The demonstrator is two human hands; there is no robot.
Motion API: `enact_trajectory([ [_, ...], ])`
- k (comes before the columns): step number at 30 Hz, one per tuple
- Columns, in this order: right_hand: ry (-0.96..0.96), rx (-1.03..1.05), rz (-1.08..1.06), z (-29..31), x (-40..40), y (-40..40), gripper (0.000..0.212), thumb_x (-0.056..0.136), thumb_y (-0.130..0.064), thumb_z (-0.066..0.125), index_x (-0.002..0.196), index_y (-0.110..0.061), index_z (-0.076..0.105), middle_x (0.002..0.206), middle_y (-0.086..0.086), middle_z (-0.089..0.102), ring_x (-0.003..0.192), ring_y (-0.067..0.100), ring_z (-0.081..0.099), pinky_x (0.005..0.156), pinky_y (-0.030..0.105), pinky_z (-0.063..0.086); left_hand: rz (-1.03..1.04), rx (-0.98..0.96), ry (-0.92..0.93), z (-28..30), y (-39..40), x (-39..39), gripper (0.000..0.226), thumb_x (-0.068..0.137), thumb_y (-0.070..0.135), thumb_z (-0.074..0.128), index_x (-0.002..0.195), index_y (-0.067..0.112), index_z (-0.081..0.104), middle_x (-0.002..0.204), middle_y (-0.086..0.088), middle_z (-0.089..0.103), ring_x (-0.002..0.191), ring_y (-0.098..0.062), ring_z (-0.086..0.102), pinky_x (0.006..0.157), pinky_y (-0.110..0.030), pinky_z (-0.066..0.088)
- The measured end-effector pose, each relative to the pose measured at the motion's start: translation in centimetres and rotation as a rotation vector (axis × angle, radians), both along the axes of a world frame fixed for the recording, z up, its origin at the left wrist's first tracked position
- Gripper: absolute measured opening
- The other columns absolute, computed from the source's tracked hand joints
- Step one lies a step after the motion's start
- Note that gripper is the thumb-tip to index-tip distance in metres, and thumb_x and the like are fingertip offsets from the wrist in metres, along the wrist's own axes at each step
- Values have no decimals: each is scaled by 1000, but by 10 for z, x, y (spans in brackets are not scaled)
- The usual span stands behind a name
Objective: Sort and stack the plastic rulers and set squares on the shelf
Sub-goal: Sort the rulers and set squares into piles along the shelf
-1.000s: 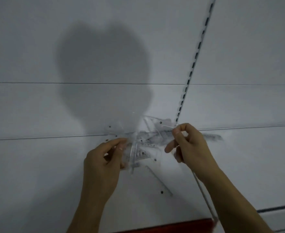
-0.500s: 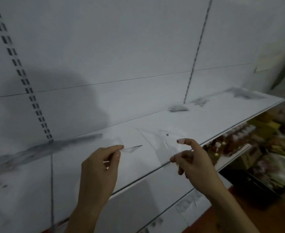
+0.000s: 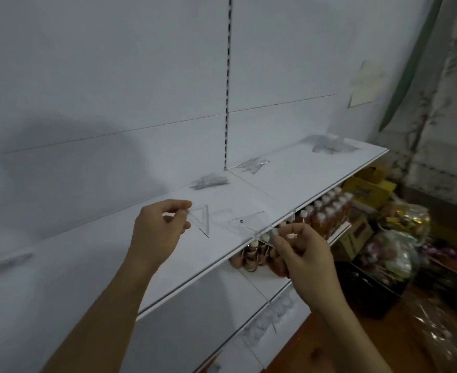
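My left hand pinches a small clear set square above the white shelf. My right hand pinches a second clear plastic set square by its near corner, over the shelf's front edge. Further along the shelf lie three heaps of clear rulers and set squares: one near the back panel, one past the slotted upright, and a bigger one at the far right end. A blurred ruler pile lies at the far left.
A slotted upright runs down the white back panel. Below the shelf stand rows of bottles with white caps. Yellow boxes and wrapped bundles crowd the floor on the right. A paper note hangs on the wall.
The view has swung right along the shelf, away from the tangled pile. Each hand has carried its clear piece along, and the far heaps and bottles have come into sight.
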State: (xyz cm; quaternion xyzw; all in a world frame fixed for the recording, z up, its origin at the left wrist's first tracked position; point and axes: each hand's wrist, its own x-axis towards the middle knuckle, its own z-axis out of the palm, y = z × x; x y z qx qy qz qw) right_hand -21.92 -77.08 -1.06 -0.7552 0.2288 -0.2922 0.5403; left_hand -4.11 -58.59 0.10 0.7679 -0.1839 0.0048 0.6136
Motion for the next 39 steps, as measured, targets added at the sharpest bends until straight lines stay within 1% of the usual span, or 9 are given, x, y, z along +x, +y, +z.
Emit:
enact_trajectory([
  [5, 26, 21, 23, -6, 36, -35, 13, 94, -22, 68, 102, -23, 58, 65, 11, 66, 61, 38, 61, 52, 40, 52, -71, 59, 23, 8, -57, 69, 15, 93, 7, 63, 92, 16, 75, 91, -8, 72, 63, -15, 70, 76, -39, 62],
  [10, 135, 16, 62, 0, 81, -80, 17, 97, -17, 64, 110, -26, 56, 75, 2, 73, 54, 20, 63, 45, 27, 49, -27, 224, -73, -6, -102, 133, 11, 92, 19, 67, 85, 23, 74, 76, 7, 73, 62, -10, 71, 71, -36, 62],
  [13, 181, 9, 99, 2, 118, -105, 20, 99, -15, 59, 112, -29, 55, 81, 0, 74, 58, 12, 66, 50, 26, 53, -26, 341, -98, -18, -119, 162, 12, 90, 15, 68, 85, 25, 73, 76, 9, 72, 63, -6, 69, 64, -23, 52],
  [19, 203, -43, 165, -11, 179, -129, 22, 97, -17, 63, 113, -30, 54, 79, -6, 76, 54, 7, 63, 54, 19, 51, -69, 364, -28, -35, -113, 208, 22, 88, 8, 68, 88, 30, 68, 81, 0, 73, 55, -7, 64, 57, -25, 50],
  [24, 181, -36, 201, -9, 233, -122, 19, 92, -23, 71, 105, -26, 57, 72, -5, 76, 47, 4, 58, 54, 22, 53, -80, 634, -190, -28, -70, 197, 22, 91, 22, 69, 112, 28, 67, 107, 11, 66, 92, -11, 67, 88, -31, 53],
  [26, 186, -93, 199, -9, 257, -116, 20, 90, -29, 74, 101, -27, 58, 68, -6, 74, 48, 4, 59, 56, 27, 53, -97, 671, -194, -26, -54, 191, 24, 91, 22, 69, 115, 28, 66, 109, 10, 64, 95, -9, 64, 89, -29, 52],
  [31, 180, -163, 101, -25, 271, -105, 22, 86, -45, 73, 90, -29, 59, 53, -5, 66, 57, 10, 67, 63, 33, 56, -70, 638, -337, -48, -31, 172, 17, 90, 19, 66, 107, 22, 67, 104, 8, 61, 91, 1, 57, 82, -1, 36],
  [35, 117, -244, 134, -18, 257, -97, 12, 93, -39, 67, 93, -29, 60, 62, -5, 68, 57, 4, 63, 58, 25, 47, -84, 663, -394, -62, -34, 176, 28, 82, 33, 56, 102, 19, 70, 103, 5, 61, 95, -10, 58, 87, -9, 34],
  [39, 145, -403, 172, -18, 218, -86, 9, 95, -35, 63, 102, -29, 64, 78, -12, 68, 71, 1, 62, 64, 17, 47, -42, 680, -415, -64, -35, 181, 17, 87, 18, 67, 103, 15, 70, 106, 1, 61, 98, -16, 60, 88, -15, 35],
])
